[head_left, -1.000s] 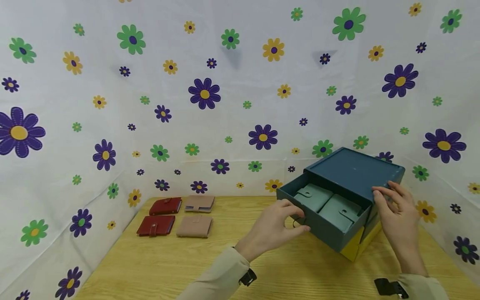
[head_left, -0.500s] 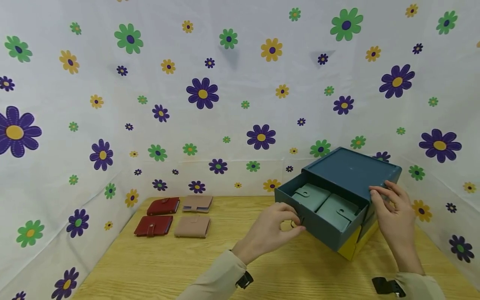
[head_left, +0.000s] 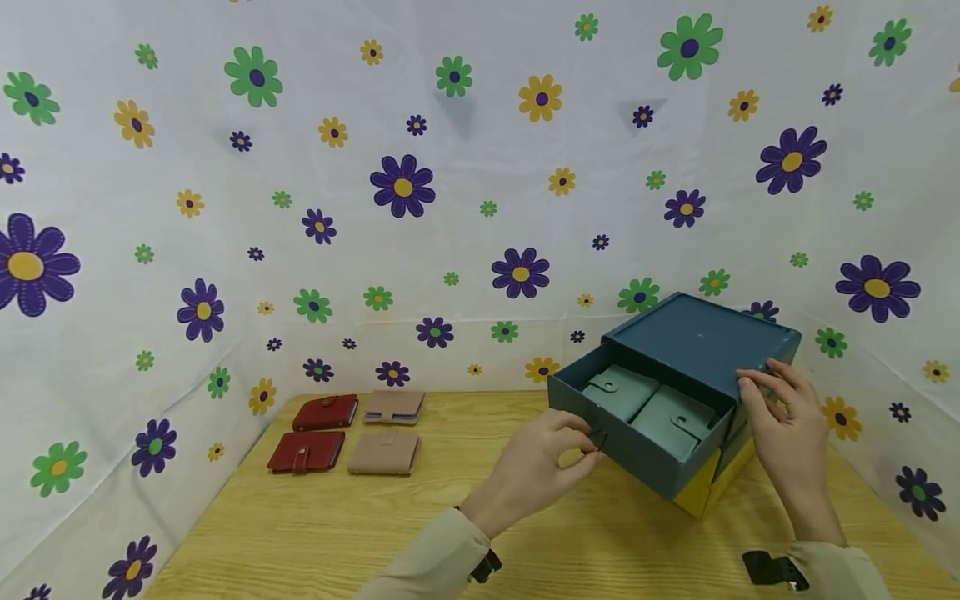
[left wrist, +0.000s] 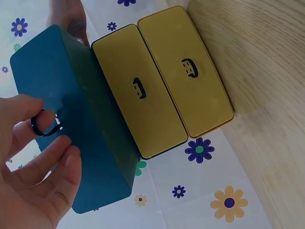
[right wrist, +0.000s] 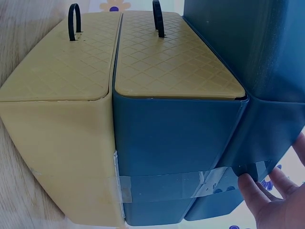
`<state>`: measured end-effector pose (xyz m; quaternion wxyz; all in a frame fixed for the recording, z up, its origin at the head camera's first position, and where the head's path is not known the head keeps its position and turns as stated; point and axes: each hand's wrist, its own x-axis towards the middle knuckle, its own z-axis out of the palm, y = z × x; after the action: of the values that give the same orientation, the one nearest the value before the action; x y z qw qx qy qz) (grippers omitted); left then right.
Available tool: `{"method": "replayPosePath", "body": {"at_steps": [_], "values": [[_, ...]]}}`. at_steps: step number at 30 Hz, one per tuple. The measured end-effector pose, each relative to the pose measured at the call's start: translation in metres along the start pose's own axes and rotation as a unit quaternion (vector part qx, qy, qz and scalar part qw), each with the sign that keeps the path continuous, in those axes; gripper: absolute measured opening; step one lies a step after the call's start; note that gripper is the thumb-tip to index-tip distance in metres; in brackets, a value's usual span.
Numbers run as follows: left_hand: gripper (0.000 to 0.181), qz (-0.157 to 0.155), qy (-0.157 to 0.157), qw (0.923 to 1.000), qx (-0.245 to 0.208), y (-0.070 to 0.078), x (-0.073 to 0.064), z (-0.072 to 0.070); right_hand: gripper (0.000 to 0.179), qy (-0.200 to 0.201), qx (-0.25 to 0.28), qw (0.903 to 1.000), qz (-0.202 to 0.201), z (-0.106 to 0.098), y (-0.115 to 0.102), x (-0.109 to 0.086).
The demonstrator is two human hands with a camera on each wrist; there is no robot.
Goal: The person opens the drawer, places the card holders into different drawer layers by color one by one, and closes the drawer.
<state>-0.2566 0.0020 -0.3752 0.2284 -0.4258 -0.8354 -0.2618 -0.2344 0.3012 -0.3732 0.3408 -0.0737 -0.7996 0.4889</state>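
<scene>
A small chest of drawers with a blue top (head_left: 705,342) stands at the right of the table. Its blue top drawer (head_left: 652,450) is pulled out, holding two pale green snap-strap wallets (head_left: 621,393) side by side. My left hand (head_left: 532,467) is at the drawer front, a finger hooked in the black loop handle (left wrist: 44,126) and the thumb close by. My right hand (head_left: 791,433) rests its fingertips on the chest's upper side edge, with a digit against the taped side (right wrist: 250,183). Two yellow drawers (left wrist: 140,90) below are closed.
At the table's back left lie two red wallets (head_left: 306,452) and two pink wallets (head_left: 384,452) in a two-by-two group. A white flowered cloth (head_left: 450,208) walls the wooden table (head_left: 315,533) behind and at the sides.
My left thumb and fingers have drawn closer around the loop handle, which hung looser before. The drawer stays pulled out, and the right hand keeps its place. The view shifts slightly.
</scene>
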Motion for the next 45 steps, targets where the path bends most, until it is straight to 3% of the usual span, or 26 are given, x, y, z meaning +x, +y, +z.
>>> {"method": "replayPosePath", "body": {"at_steps": [11,23,27,34,45], "values": [[0.011,0.007,0.025,0.9996,0.012,0.007,-0.001,0.004,0.038,0.009,0.005,0.9999,0.004,0.001,-0.002,-0.001],[0.014,-0.028,0.035,0.9990,0.003,0.012,-0.003,0.007,0.039,0.007,0.003,0.9999,0.010,0.002,-0.002,-0.002],[0.013,-0.027,0.039,0.9989,0.002,0.012,-0.003,0.008,0.039,0.008,0.004,0.9999,0.012,0.002,-0.003,-0.002],[0.014,-0.025,0.047,0.9985,0.014,0.015,0.001,0.012,0.038,0.013,0.002,0.9999,0.010,0.001,-0.003,-0.002],[0.015,-0.041,0.053,0.9977,-0.009,0.016,0.009,0.021,0.039,0.004,-0.001,1.0000,0.008,0.001,-0.002,-0.001]]}}
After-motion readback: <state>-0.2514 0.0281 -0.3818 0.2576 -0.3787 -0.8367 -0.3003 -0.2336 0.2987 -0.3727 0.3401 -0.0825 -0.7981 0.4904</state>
